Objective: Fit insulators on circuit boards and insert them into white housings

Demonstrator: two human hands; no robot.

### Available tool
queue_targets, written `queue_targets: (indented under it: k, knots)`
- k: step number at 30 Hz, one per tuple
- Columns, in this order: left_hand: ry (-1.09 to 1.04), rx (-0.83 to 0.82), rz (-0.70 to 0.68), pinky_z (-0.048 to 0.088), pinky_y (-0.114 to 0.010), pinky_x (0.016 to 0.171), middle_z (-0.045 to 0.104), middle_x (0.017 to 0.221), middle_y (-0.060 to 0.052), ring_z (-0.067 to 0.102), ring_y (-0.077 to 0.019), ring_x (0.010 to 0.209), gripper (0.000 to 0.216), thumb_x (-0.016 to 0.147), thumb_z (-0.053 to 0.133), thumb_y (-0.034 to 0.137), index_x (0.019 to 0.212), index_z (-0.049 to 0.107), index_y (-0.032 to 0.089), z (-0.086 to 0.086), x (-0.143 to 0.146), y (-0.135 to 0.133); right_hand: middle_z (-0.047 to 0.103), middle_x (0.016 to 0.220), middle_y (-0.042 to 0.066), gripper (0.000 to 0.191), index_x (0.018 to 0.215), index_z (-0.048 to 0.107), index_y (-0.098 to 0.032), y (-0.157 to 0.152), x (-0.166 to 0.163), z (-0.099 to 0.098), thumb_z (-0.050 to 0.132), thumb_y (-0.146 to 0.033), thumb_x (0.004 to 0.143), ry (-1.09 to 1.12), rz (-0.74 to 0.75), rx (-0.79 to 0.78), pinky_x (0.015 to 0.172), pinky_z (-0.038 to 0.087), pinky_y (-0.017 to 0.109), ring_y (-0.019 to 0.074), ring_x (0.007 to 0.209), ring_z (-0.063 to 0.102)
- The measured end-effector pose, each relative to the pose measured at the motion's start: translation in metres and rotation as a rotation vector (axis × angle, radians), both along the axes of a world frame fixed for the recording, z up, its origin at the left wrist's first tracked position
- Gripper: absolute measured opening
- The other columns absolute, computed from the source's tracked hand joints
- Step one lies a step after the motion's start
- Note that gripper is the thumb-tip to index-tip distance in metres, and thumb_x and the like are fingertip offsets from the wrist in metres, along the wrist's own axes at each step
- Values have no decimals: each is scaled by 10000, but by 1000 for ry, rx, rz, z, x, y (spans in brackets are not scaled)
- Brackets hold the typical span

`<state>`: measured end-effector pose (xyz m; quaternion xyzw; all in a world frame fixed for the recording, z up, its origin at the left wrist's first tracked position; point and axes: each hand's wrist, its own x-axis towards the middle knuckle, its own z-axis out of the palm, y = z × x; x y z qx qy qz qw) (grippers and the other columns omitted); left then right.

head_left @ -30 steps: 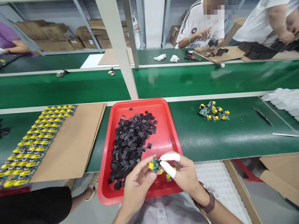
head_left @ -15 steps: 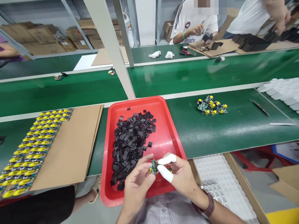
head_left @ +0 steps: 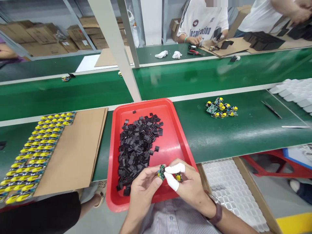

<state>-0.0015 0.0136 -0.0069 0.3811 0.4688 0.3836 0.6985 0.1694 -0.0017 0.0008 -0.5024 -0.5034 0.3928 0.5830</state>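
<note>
Above the front of the red tray (head_left: 179, 136), my left hand (head_left: 146, 183) pinches a small green circuit board (head_left: 161, 172) between thumb and fingers. The white-covered thumb and forefinger of my right hand (head_left: 186, 182) close at the board's right edge; whether a small black piece sits between them I cannot make out. A second circuit board with a yellow part (head_left: 178, 177) shows under the curled fingers of my right hand, mostly hidden. Many small black plastic pieces (head_left: 136, 143) lie heaped in the tray's left half.
Rows of boards with yellow parts (head_left: 36, 152) lie on cardboard (head_left: 73, 149) at left. A loose cluster of boards (head_left: 221, 108) and tweezers (head_left: 271, 109) lie on the right bench. Small boards sit on the green conveyor belt (head_left: 195, 76). Two co-workers handle black parts beyond it.
Both my hands stay together at the board, which has turned slightly. Boards on the conveyor belt have shifted right. The co-worker opposite has lowered a hand to the bench.
</note>
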Motion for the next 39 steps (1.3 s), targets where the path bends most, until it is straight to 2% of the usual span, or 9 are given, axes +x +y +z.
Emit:
queue_targets:
  k: [3, 7, 10, 14, 19, 25, 30, 35, 39]
  knots:
    - [-38, -41, 33, 576, -297, 981, 791, 1163, -87, 745, -220, 1076, 240, 870, 814, 299, 1094, 770, 227, 1, 2, 0, 655, 846, -5, 247, 939, 703, -251, -1, -1, -1, 661, -19, 867, -32, 2, 55, 651, 498, 260, 133, 727, 620]
    - [-63, -56, 51, 584, -286, 947, 798, 1121, -84, 752, -208, 1037, 223, 862, 822, 289, 1066, 771, 214, 2, 5, 0, 665, 835, -4, 232, 943, 704, -257, -1, 0, -2, 675, -37, 873, 19, 3, 37, 635, 503, 263, 137, 707, 625]
    - [-64, -55, 46, 589, -288, 935, 800, 1110, -88, 755, -212, 1031, 224, 848, 834, 275, 1053, 776, 206, 3, 7, -1, 671, 839, 5, 199, 908, 697, -247, -1, 3, -2, 682, -54, 866, 30, 19, -9, 646, 512, 275, 148, 720, 637]
    - [-62, -70, 63, 600, -314, 924, 805, 1094, -103, 761, -230, 1013, 234, 827, 851, 288, 1030, 787, 189, 5, 10, -3, 685, 830, 12, 150, 854, 685, -239, 1, 10, -1, 696, -90, 849, 76, 114, -103, 645, 525, 282, 162, 717, 649]
    - [-60, -71, 52, 595, -311, 940, 807, 1106, -105, 762, -230, 1034, 238, 822, 857, 280, 1034, 796, 192, 6, 12, -1, 691, 849, 22, 120, 845, 699, -229, 3, 14, 1, 685, -111, 857, 36, 126, -125, 648, 513, 278, 161, 733, 648]
    - [-99, -89, 41, 610, -305, 911, 816, 1068, -100, 773, -220, 985, 236, 806, 867, 286, 1012, 802, 193, 8, 12, -1, 716, 866, 18, 97, 881, 749, -233, 6, 19, 4, 730, -143, 850, 114, 227, -167, 623, 506, 266, 148, 708, 644]
    - [16, -13, 55, 613, -341, 945, 805, 1116, -114, 763, -244, 1040, 198, 807, 862, 270, 978, 807, 186, 4, 10, -1, 707, 848, 27, 83, 858, 744, -216, 6, 17, 3, 696, -149, 866, 9, 155, -163, 667, 520, 281, 162, 746, 658]
    - [44, 32, 43, 628, -362, 936, 802, 1110, -112, 766, -254, 1039, 164, 813, 849, 256, 960, 807, 197, 5, 9, 1, 720, 873, 26, 65, 908, 788, -237, 10, 21, 0, 730, -215, 888, 42, 264, -171, 699, 546, 286, 166, 773, 672]
    - [147, 219, 60, 636, -410, 947, 687, 1375, -124, 721, -296, 1173, 251, 815, 832, 227, 1062, 789, 234, 7, 14, -1, 735, 855, 19, 127, 991, 825, -266, 11, 21, -5, 742, -324, 914, 92, 190, -260, 721, 585, 290, 163, 770, 689]
